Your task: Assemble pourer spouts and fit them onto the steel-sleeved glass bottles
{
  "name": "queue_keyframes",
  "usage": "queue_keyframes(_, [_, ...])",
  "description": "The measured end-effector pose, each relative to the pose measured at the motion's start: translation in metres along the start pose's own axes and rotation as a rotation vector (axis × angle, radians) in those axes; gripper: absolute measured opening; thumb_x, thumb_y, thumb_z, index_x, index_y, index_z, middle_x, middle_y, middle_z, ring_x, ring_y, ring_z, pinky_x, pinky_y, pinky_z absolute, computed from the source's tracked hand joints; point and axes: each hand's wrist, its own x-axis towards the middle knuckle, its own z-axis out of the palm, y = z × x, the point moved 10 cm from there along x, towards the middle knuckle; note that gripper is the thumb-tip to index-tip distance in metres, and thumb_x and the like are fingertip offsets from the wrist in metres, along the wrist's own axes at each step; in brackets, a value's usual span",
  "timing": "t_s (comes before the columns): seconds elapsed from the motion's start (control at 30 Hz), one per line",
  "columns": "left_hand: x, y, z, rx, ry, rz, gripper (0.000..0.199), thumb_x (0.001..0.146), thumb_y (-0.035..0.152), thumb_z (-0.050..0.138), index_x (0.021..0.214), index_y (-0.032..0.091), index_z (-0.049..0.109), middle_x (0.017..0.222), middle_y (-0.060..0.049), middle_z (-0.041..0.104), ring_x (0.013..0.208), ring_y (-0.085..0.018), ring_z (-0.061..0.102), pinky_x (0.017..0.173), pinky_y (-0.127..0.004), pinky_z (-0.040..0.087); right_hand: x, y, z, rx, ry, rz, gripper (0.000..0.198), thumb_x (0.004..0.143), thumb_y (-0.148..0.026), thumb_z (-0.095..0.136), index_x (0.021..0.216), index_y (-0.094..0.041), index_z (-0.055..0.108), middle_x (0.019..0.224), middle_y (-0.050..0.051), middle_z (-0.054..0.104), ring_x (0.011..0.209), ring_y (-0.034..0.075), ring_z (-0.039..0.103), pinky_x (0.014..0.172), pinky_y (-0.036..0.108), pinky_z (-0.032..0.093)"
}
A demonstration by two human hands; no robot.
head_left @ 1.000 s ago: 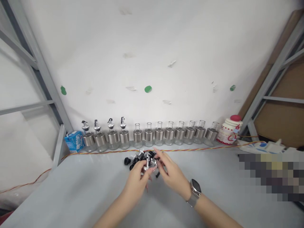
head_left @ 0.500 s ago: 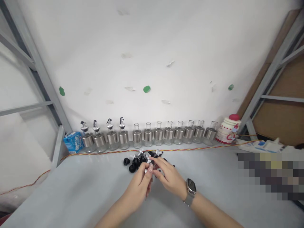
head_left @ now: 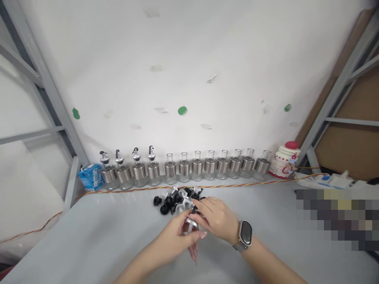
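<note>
My left hand [head_left: 174,236] is closed around a silver pourer top [head_left: 192,223], its round metal rim showing between the fingers. My right hand [head_left: 218,217], with a watch on the wrist, meets it from the right and pinches a small black part [head_left: 194,210] just above the metal piece. Fingers partly cover both pieces, so I cannot tell whether they are joined. Just beyond the hands lies a heap of loose pourer parts: black stoppers [head_left: 164,209] and silver spouts [head_left: 187,203].
Glass bottles with steel bands [head_left: 184,167] line the wall; those at the left [head_left: 139,170] carry pourers. A twisted cable [head_left: 231,185] runs before them. A blue carton [head_left: 91,178] stands left, a white-and-red jar [head_left: 284,161] right. Metal frame posts [head_left: 55,79] flank the table.
Both hands have come slightly nearer to me. My left hand has turned, bringing the silver pourer top's rim into view. The right hand has shifted right, with a black part at its fingertips.
</note>
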Motion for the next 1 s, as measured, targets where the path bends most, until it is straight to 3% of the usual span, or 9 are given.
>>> queue_keyframes(0.17, [-0.001,-0.013,-0.020,0.276,0.190,-0.019,0.017,0.071,0.024,0.053,0.086,0.018,0.050,0.061,0.005,0.050,0.037,-0.008,0.046,0.036,-0.020,0.037,0.000,-0.005,0.013,-0.029,-0.075,0.010,0.028,0.086,-0.028,0.038,0.088,-0.014,0.061,0.068,0.010,0.063,0.063,0.020,0.057,0.058,0.032,0.042])
queue_keyframes(0.33, [-0.006,0.001,-0.036,0.613,0.406,0.073,0.009,0.069,0.013,0.045,0.074,0.018,0.050,0.061,0.001,0.054,0.052,-0.012,0.048,0.049,-0.021,0.035,-0.001,-0.004,0.029,-0.099,-0.129,0.075,0.031,0.086,-0.027,0.036,0.070,-0.016,0.060,0.056,0.006,0.060,0.052,0.016,0.056,0.049,0.027,0.038])
queue_keyframes(0.53, [-0.003,-0.005,-0.037,0.723,0.395,0.021,0.009,0.067,0.012,0.043,0.072,0.018,0.047,0.058,0.002,0.054,0.049,-0.011,0.046,0.048,-0.020,0.030,-0.004,0.010,0.044,0.049,-0.232,0.235,0.022,0.081,-0.021,0.043,0.066,-0.017,0.059,0.059,0.004,0.062,0.054,0.016,0.058,0.050,0.024,0.038])
queue_keyframes(0.67, [-0.007,0.002,-0.037,0.749,0.428,0.017,0.010,0.066,0.012,0.043,0.073,0.019,0.047,0.058,0.002,0.053,0.051,-0.012,0.048,0.049,-0.021,0.031,-0.006,0.016,0.043,0.190,-0.281,0.361,0.020,0.083,-0.022,0.041,0.077,-0.018,0.059,0.071,0.003,0.064,0.065,0.015,0.060,0.059,0.022,0.041])
queue_keyframes(0.77, [-0.010,0.011,-0.036,0.747,0.455,0.054,0.011,0.068,0.014,0.042,0.076,0.020,0.047,0.064,0.000,0.055,0.059,-0.015,0.052,0.052,-0.022,0.033,-0.004,0.014,0.036,0.256,-0.260,0.408,0.025,0.087,-0.028,0.035,0.087,-0.018,0.057,0.080,0.004,0.064,0.073,0.015,0.059,0.064,0.023,0.041])
queue_keyframes(0.9, [-0.012,0.016,-0.038,0.733,0.486,0.113,0.007,0.072,0.017,0.041,0.076,0.020,0.045,0.071,-0.002,0.057,0.065,-0.017,0.053,0.057,-0.024,0.037,-0.003,0.016,0.032,0.320,-0.217,0.463,0.027,0.089,-0.033,0.033,0.080,-0.019,0.055,0.072,0.001,0.062,0.065,0.013,0.057,0.059,0.021,0.041])
queue_keyframes(1.0, [-0.013,0.018,-0.037,0.783,0.499,0.152,0.006,0.072,0.017,0.042,0.077,0.020,0.045,0.073,-0.003,0.057,0.065,-0.017,0.053,0.059,-0.026,0.038,-0.003,0.012,0.029,0.229,-0.158,0.392,0.028,0.089,-0.031,0.031,0.078,-0.018,0.053,0.069,0.002,0.061,0.062,0.013,0.056,0.056,0.022,0.040])
